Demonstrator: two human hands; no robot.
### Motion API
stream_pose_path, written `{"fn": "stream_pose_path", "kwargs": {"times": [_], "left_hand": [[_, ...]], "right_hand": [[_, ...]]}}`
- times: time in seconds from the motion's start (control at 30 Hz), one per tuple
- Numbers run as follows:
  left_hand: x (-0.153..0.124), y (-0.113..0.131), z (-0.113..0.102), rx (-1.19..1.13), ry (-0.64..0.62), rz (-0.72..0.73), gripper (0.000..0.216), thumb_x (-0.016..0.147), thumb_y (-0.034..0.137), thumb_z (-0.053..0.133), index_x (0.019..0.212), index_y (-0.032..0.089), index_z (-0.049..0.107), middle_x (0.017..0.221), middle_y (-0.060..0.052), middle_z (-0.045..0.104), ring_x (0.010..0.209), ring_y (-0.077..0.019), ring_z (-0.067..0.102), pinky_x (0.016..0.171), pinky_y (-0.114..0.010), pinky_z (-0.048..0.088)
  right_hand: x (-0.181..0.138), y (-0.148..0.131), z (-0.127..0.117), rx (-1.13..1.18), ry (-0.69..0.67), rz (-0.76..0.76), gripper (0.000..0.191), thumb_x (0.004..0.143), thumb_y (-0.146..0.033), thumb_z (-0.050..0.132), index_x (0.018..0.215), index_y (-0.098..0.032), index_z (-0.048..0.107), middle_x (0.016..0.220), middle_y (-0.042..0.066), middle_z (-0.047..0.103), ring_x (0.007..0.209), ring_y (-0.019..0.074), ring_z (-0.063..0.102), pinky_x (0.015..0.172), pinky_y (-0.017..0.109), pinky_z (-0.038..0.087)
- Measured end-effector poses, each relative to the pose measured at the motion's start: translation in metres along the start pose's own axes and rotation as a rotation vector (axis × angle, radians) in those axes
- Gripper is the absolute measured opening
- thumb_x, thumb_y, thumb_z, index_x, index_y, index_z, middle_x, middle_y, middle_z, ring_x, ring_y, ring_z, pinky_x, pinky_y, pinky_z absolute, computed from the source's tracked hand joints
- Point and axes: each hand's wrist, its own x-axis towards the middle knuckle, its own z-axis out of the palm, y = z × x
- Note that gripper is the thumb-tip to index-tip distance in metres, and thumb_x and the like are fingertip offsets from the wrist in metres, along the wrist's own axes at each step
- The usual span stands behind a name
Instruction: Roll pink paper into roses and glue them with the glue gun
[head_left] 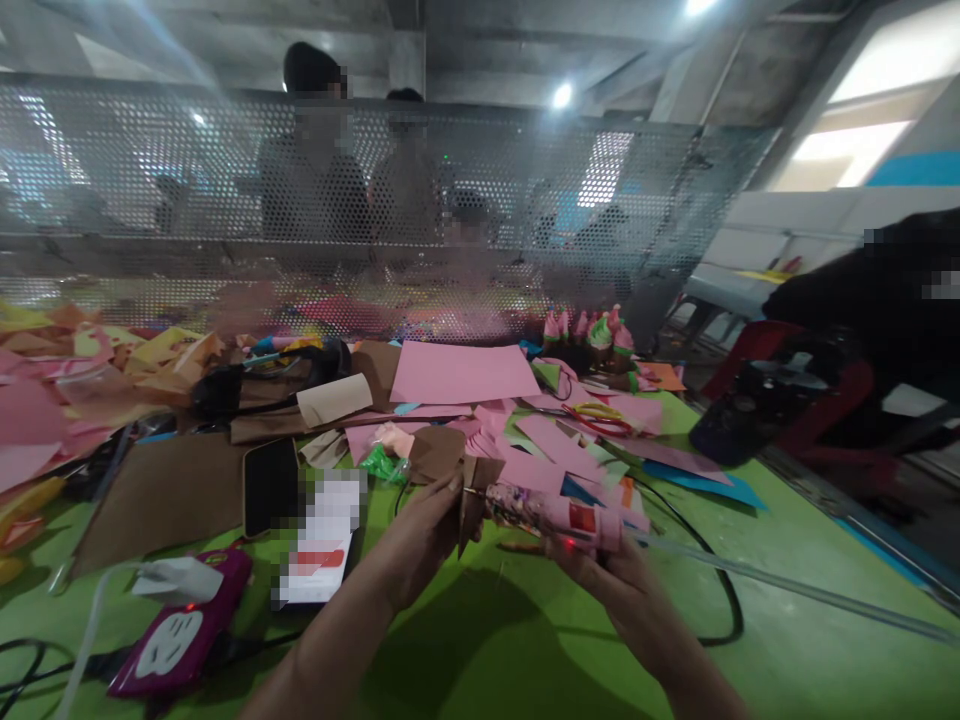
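Observation:
In the head view my right hand [611,570] is wrapped round a pink, patterned hot glue gun [547,515] with a small red light. A long clear glue stick [795,580] runs out of its back end toward the right. The gun's nozzle points left at a brown sheet piece [471,505], and I cannot tell whether it touches. My left hand [424,530] pinches that brown piece upright. Just behind it lies a rounded brown piece [436,455]. Pink cut sheets [559,445] and a bunched green plastic bit [385,463] are close by.
A lit phone [319,540], a dark phone [270,487] and a magenta power strip [187,625] with a plug lie left. Yellow-red scissors [600,417] and small cupcake-like figures [600,335] are behind. A black cable [731,590] loops right. A perforated metal screen [480,190] stands across the back.

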Motion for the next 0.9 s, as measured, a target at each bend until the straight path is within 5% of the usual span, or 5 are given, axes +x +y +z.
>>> {"fn": "stream_pose_path", "kwargs": {"times": [0.37, 0.9], "left_hand": [[-0.001, 0.002, 0.002, -0.076, 0.062, -0.003, 0.027, 0.078, 0.036, 0.078, 0.095, 0.014, 0.075, 0.083, -0.004, 0.065, 0.068, -0.0113, 0.054, 0.062, -0.023, 0.041], [0.001, 0.003, 0.006, -0.139, 0.076, -0.009, 0.025, 0.076, 0.034, 0.080, 0.090, 0.013, 0.075, 0.079, -0.004, 0.067, 0.071, -0.0125, 0.058, 0.069, -0.023, 0.043]], "right_hand": [[-0.007, 0.005, 0.000, 0.001, -0.018, 0.026, 0.046, 0.084, -0.057, 0.065, 0.111, -0.022, 0.074, 0.105, 0.010, 0.075, 0.088, 0.0269, 0.068, 0.088, 0.041, 0.055], [-0.012, 0.012, -0.003, -0.004, -0.056, 0.044, 0.039, 0.084, -0.052, 0.067, 0.111, -0.024, 0.074, 0.110, 0.009, 0.074, 0.102, 0.0294, 0.067, 0.092, 0.040, 0.053]]}}
